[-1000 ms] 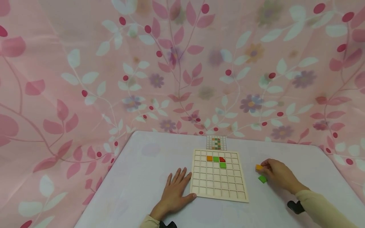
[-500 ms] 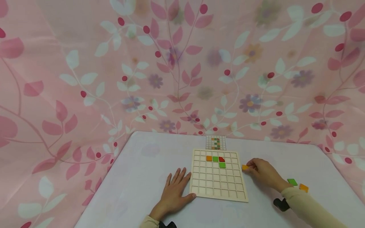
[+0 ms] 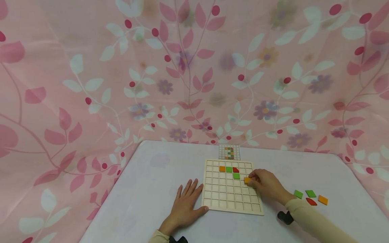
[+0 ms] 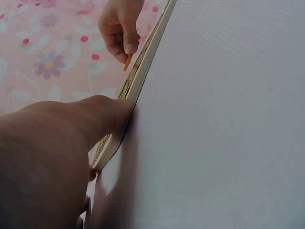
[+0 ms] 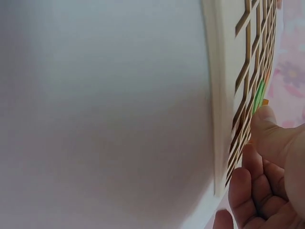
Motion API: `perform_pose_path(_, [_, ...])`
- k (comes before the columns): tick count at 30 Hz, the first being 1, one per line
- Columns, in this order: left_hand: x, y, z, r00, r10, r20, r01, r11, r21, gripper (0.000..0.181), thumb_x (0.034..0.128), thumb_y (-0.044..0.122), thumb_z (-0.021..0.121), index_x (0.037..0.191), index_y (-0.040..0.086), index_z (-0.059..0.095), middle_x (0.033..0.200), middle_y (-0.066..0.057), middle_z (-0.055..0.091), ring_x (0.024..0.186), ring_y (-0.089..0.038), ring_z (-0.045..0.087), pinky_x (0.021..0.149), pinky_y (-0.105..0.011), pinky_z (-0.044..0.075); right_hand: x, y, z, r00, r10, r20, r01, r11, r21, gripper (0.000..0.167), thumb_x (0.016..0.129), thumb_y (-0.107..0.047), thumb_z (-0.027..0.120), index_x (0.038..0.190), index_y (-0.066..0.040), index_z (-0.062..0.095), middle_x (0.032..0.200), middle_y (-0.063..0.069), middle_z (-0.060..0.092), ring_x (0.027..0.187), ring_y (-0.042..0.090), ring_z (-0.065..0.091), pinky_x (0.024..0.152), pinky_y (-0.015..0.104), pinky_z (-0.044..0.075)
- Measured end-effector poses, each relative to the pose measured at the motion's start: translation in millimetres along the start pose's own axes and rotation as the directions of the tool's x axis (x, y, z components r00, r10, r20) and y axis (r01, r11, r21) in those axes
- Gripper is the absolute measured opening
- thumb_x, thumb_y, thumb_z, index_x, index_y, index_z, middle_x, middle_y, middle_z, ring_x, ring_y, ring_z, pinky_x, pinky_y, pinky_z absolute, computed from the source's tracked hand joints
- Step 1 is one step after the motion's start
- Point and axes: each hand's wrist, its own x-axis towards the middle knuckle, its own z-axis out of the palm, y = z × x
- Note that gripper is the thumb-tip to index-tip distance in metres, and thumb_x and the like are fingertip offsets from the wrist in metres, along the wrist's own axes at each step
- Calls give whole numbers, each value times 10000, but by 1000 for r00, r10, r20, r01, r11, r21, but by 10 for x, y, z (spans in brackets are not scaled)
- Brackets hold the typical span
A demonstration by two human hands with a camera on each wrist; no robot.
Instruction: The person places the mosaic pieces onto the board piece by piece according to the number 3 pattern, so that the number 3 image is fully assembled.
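Observation:
A wooden grid board (image 3: 231, 192) lies on the table. In its upper cells sit an orange square tile (image 3: 222, 168), a green tile (image 3: 229, 169), a red tile with one rounded corner (image 3: 235, 170) and, below that, another green tile (image 3: 236, 176). My right hand (image 3: 267, 184) pinches a second orange tile (image 3: 247, 180) between thumb and fingers over the board's right side; the left wrist view shows this orange tile (image 4: 127, 62) held edge-on. With fingers spread, my left hand (image 3: 186, 204) rests flat at the board's left edge, its thumb (image 4: 114, 112) touching the lower corner.
Right of the board lie two green diamond-shaped tiles (image 3: 310, 193), a red leaf-shaped tile (image 3: 311, 201) and an orange tile (image 3: 323, 200). Behind the board is a small printed pattern card (image 3: 229, 152). A pink floral cloth (image 3: 194, 84) hangs behind the white table (image 3: 158, 189).
My right hand has carried the orange tile leftward from the table to above the board, uncovering the loose tiles at the right. My left hand has stayed in place.

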Motion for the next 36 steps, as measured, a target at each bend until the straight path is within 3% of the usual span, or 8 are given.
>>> perform_pose_path(8, [4,-14,24,1000,5,4,-4,999,-36,823,971,594,623,1638,154,426,1763,-101,268,1657,-369,152,1292,-681,58,43,-94,149,1000,-2,-19,1,999,-48,194,910,-240,851,1034,-115,769,839,-79,647,775,101,540,704,241,482])
perform_pose_path(21, [13,-9,-1,1000,2,8,-2,1000,-19,820,975,594,617,1637,150,425,1764,-98,264,1657,-368,150,1292,-683,70,95,-193,173,999,-47,4,47,997,69,150,889,-217,875,967,-135,777,818,-87,671,755,85,556,681,210,490])
perform_pose_path(28, [20,-35,8,1000,-1,6,1,1000,6,828,968,611,618,1640,167,424,1764,-85,273,1657,-356,160,1292,-681,88,161,-154,179,999,-17,50,7,981,192,115,861,-161,890,927,-131,802,890,-44,731,769,106,610,680,198,528])
perform_pose_path(36, [13,-42,20,1000,3,3,-3,1000,-2,823,972,612,610,1640,168,424,1763,-89,273,1657,-358,157,1292,-681,82,172,-130,222,996,-77,33,68,976,205,95,871,-182,882,905,-132,809,867,-50,743,758,93,607,676,207,518])
